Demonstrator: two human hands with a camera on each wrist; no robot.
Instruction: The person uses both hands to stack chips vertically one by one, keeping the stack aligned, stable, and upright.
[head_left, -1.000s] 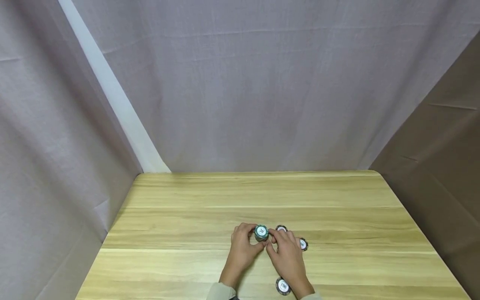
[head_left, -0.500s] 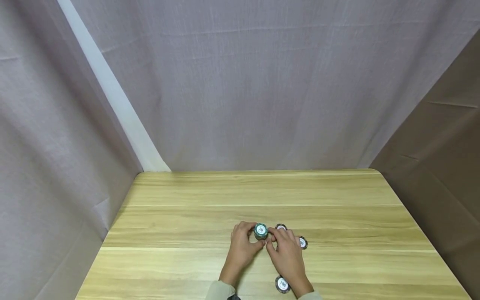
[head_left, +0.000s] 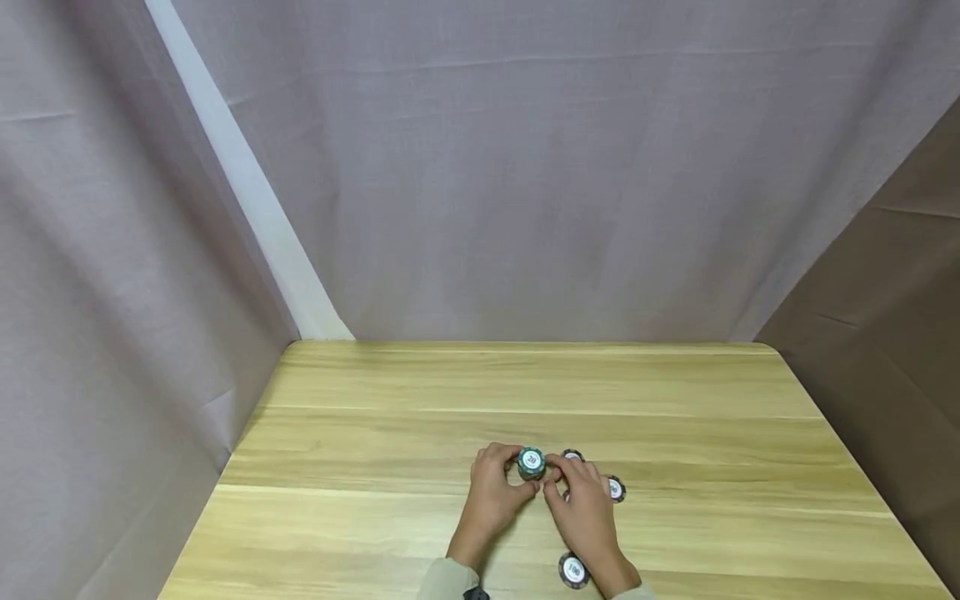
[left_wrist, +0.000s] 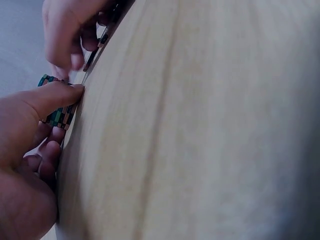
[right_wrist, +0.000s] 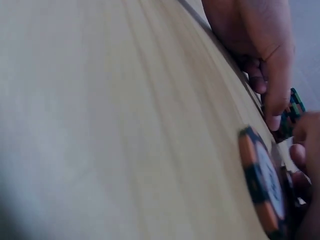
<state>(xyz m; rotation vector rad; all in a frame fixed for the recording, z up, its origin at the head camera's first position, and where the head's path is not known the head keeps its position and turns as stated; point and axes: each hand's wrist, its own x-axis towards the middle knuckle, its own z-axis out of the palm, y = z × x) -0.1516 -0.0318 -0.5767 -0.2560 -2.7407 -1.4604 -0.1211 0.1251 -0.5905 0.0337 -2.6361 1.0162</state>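
Both hands pinch the green chip stack (head_left: 532,463) mid-table: left hand (head_left: 492,493) on its left, right hand (head_left: 581,508) on its right. Only the right wrist view shows an orange-edged chip (right_wrist: 263,181) lying close by. Bare table (head_left: 375,433) spreads wide leftward. Since a second ago, the grip is unchanged.

Your view swung a little to the right, so the wooden bench (head_left: 375,467) and everything on it slid rightward in the head view. Your left hand (head_left: 491,492) and right hand (head_left: 581,508) kept their grip on the stack of green-edged round chips (head_left: 532,463); nothing there shifted.
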